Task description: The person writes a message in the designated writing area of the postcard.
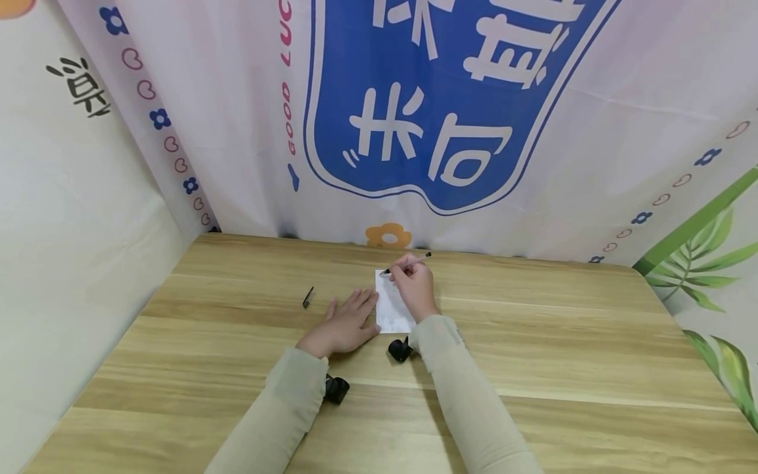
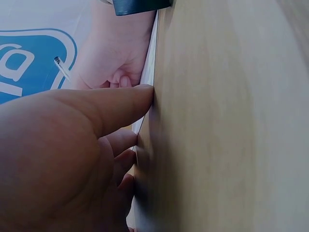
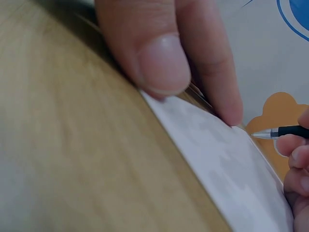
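A white sheet of paper (image 1: 392, 311) lies on the wooden table, with faint grey marks on it in the right wrist view. My right hand (image 1: 416, 289) pinches a pen (image 1: 413, 261) over the paper's upper part. In the right wrist view the silver tip of the pen (image 3: 264, 134) points at the far edge of the sheet; whether it touches cannot be told. My left hand (image 1: 345, 324) rests flat with fingers spread, thumb and fingertips at the paper's left edge. Left of that hand lies a black pen cap (image 1: 308, 297).
A wooden table (image 1: 562, 342) spans the view. Behind it hangs a printed cloth (image 1: 249, 131) with a blue sign and an orange flower. Black wrist cameras (image 1: 337, 390) sit by both cuffs, close to the tabletop.
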Motion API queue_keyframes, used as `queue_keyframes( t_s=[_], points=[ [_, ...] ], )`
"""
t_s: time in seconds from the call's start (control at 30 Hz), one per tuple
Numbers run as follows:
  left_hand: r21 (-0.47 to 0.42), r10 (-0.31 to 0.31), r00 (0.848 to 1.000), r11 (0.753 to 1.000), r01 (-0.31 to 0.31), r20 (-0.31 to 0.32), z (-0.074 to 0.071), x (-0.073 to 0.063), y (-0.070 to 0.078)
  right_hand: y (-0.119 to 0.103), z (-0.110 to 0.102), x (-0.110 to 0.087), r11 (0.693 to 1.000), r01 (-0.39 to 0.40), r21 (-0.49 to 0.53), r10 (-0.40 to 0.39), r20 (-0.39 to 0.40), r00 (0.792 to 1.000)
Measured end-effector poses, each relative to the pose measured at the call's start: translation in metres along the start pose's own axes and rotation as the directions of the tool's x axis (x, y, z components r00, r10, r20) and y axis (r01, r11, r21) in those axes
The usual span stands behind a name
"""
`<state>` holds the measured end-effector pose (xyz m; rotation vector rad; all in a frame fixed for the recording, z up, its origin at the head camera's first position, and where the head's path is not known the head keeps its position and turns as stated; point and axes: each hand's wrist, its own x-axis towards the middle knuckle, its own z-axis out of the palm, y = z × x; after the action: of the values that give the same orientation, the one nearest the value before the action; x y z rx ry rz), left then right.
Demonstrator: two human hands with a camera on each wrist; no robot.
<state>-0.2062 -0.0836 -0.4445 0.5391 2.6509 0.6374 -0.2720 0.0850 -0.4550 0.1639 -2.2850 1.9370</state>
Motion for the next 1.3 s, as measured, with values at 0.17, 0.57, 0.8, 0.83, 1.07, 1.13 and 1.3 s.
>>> queue_keyframes(
  t_s=[0.17, 0.57, 0.8, 0.83, 1.07, 1.13, 1.3],
  points=[
    [0.004, -0.001, 1.0, 1.0, 0.001, -0.002, 0.001, 0.0, 0.0, -0.016, -0.002, -0.008, 1.0, 0.008, -0.025, -0.008, 0.007, 1.0],
    [-0.017, 0.0, 1.0, 1.0, 0.0, -0.008, 0.0, 0.001, 0.001, 0.026, 0.003, 0.015, 1.0, 0.019, -0.021, -0.019, -0.001, 1.0],
    [-0.017, 0.0, 1.0, 1.0, -0.001, -0.013, 0.0, 0.001, 0.001, 0.025, 0.002, 0.013, 0.999, 0.028, -0.019, -0.029, -0.004, 1.0],
    [-0.014, 0.0, 1.0, 1.0, 0.0, -0.011, 0.0, 0.001, 0.001, 0.025, 0.002, 0.013, 0.999, 0.03, -0.021, -0.03, -0.003, 1.0],
    [-0.028, 0.007, 1.0, 1.0, -0.007, -0.012, 0.0, 0.001, 0.001, 0.027, 0.001, 0.013, 0.999, 0.032, -0.028, -0.032, 0.001, 0.999],
    [-0.029, 0.004, 1.0, 1.0, -0.004, -0.011, 0.001, 0.002, 0.0, 0.027, 0.001, 0.013, 0.999, 0.033, -0.028, -0.033, 0.0, 0.999],
    [-0.026, -0.007, 1.0, 1.0, 0.007, -0.011, 0.006, 0.006, -0.004, 0.027, 0.002, 0.013, 0.999, 0.045, -0.029, -0.045, -0.01, 0.999]
  ],
)
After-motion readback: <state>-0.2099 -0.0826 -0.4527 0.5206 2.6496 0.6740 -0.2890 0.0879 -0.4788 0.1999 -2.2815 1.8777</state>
